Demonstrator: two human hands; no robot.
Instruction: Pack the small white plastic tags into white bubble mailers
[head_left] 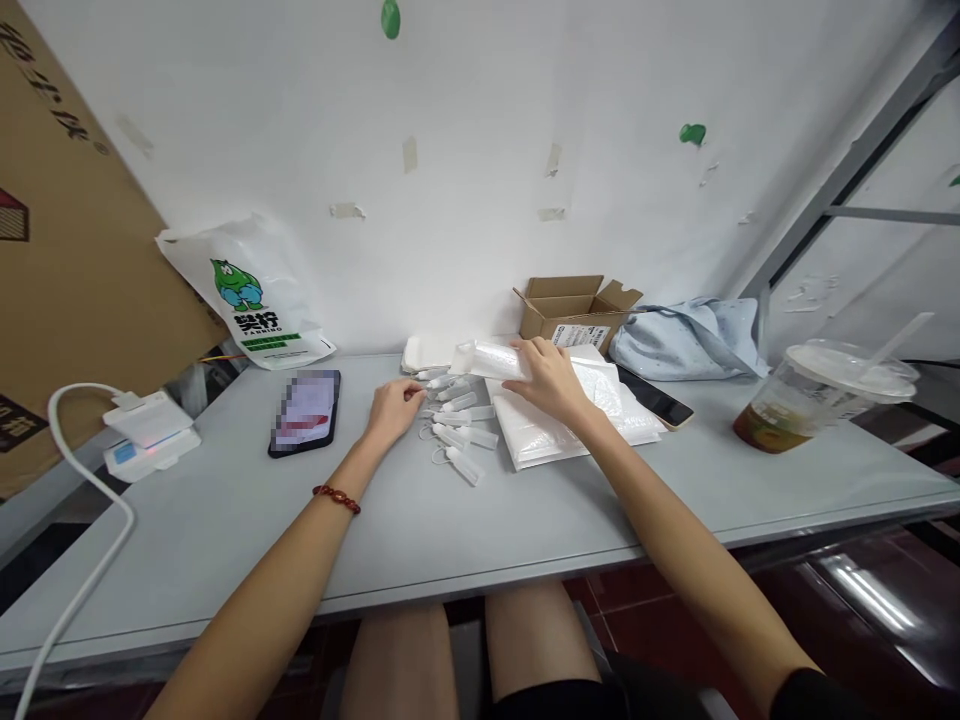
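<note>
My left hand [395,410] rests on the table with its fingers curled together beside a group of small translucent squeeze bottles [459,405]. Whatever its fingertips hold, if anything, is hidden. Several of the bottles have thin caps, some on loop straps, and they lie spread towards the table's front. My right hand [551,378] is closed around a rolled piece of clear plastic wrap [491,360], just above the bottles' far end. Under that hand lies a stack of white padded mailers [536,440] with a glossy surface.
Behind are a white pad [429,352] and an open cardboard box [570,310]. A dark phone [656,396] and a pale blue cloth bag [690,340] lie right, near a drink cup [795,400]. Leftward are another phone [306,412], a white plastic bag [255,290] and a cabled white device [152,440].
</note>
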